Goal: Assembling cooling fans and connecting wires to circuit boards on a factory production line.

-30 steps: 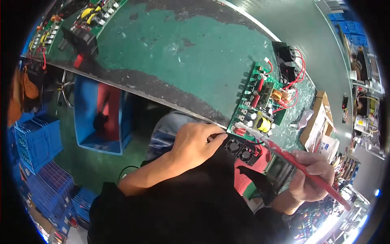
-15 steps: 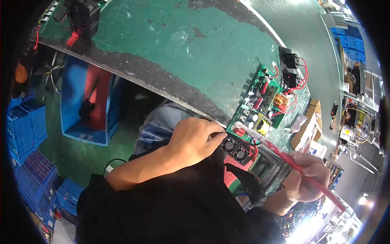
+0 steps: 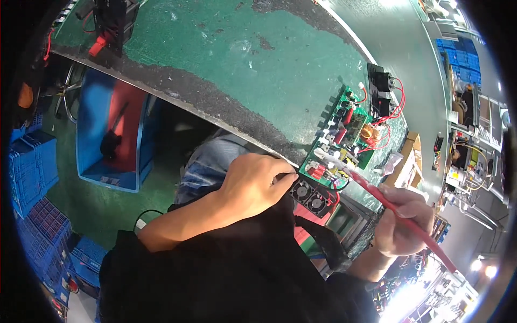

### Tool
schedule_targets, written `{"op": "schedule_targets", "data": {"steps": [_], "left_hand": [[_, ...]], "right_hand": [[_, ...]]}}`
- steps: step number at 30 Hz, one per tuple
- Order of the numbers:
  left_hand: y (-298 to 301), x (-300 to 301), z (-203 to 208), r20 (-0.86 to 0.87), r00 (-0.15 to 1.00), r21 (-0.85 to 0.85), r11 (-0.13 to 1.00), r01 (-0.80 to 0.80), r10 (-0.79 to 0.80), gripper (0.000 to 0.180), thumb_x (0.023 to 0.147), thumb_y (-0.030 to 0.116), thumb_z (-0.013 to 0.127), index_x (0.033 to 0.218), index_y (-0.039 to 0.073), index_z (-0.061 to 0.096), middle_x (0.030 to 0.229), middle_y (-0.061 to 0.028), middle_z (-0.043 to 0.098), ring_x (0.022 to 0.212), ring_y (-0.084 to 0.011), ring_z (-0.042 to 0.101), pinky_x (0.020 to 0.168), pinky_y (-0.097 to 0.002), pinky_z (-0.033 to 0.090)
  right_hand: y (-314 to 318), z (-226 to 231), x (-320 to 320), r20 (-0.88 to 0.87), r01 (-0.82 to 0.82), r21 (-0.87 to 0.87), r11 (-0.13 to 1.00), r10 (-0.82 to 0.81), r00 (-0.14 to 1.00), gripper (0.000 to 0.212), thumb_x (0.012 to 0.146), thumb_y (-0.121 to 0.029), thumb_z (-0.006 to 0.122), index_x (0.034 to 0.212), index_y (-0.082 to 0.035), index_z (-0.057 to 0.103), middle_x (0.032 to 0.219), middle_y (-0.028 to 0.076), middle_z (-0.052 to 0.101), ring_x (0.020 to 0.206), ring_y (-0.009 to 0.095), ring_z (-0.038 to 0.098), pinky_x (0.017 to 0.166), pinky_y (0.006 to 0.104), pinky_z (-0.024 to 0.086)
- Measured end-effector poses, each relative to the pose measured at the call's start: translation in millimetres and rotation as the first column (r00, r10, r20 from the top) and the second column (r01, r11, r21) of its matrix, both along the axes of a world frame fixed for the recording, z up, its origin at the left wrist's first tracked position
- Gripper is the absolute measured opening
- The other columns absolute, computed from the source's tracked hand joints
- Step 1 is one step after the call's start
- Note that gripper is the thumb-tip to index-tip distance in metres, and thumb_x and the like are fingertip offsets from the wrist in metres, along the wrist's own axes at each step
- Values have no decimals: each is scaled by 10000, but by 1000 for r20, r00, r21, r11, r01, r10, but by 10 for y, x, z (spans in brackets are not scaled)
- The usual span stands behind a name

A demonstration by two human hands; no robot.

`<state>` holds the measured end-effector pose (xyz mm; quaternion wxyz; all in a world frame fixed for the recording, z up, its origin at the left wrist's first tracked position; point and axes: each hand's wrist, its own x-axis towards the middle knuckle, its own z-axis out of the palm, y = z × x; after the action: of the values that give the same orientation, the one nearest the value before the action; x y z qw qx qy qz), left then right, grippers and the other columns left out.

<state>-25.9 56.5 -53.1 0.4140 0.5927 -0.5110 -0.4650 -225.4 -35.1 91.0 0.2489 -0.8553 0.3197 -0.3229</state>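
Note:
My right hand [image 3: 405, 222] grips a long red stick [image 3: 379, 198] whose far end is coated in white paste. That white tip lies over the near part of a green circuit board [image 3: 344, 126] carrying red, yellow and copper-coloured parts. At the board's near left corner is my left hand [image 3: 258, 180], thumb and forefinger pinched together at the table edge. Anything between those fingers is hidden. Two small black fans [image 3: 309, 197] sit side by side just below the board, close to my left fingertips.
Black sockets [image 3: 383, 81] with red wires stand beyond the board on the worn green table [image 3: 231, 70]. An open cardboard box [image 3: 405, 160] is at the right. Below the table's left edge is a blue bin [image 3: 110, 180]; blue crates [image 3: 35, 172] stack at far left.
The stick's white tip has moved a little farther up over the board, and my right hand has shifted slightly with it. My left hand stays pinched at the corner.

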Motion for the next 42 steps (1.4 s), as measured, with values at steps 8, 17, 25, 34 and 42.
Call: {"op": "schedule_targets", "data": {"steps": [8,17,25,34,42], "left_hand": [[-13,-11,-11,-1,1000,-23,1000,7,-7,188,879,232,685,914,57,744,815,-150,710,718,-323,692,604,-387,518],[-22,-26,11,3,1000,-17,1000,6,-6,191,879,235,685,919,59,746,809,-150,712,706,-322,692,597,-381,515],[-20,-27,-5,-22,1000,-5,1000,9,-9,169,869,212,703,911,55,746,799,-152,712,690,-314,694,590,-375,521],[-11,-40,-1,-10,1000,-9,1000,1,-1,164,864,203,711,907,47,742,799,-157,709,693,-323,692,591,-383,521],[9,-54,-71,-7,1000,-75,997,-13,13,137,854,180,722,888,47,738,789,-154,705,687,-339,680,588,-397,512]], "right_hand": [[56,8,117,123,39,-18,999,-36,992,263,864,-123,743,878,-22,501,820,209,678,734,287,727,648,370,633],[16,90,107,135,-6,19,1000,3,991,231,864,-77,718,896,-10,499,867,230,669,783,300,714,715,395,621],[-46,99,128,-23,-23,-38,999,22,999,261,858,-130,735,891,-13,503,837,217,689,765,294,735,659,369,630],[-114,181,119,-56,-101,43,994,104,993,239,863,-49,711,927,-9,483,918,246,656,869,335,704,797,440,620],[-174,139,125,-58,-153,72,986,157,986,206,866,2,678,939,-3,486,972,255,647,911,343,701,831,469,610]]}}
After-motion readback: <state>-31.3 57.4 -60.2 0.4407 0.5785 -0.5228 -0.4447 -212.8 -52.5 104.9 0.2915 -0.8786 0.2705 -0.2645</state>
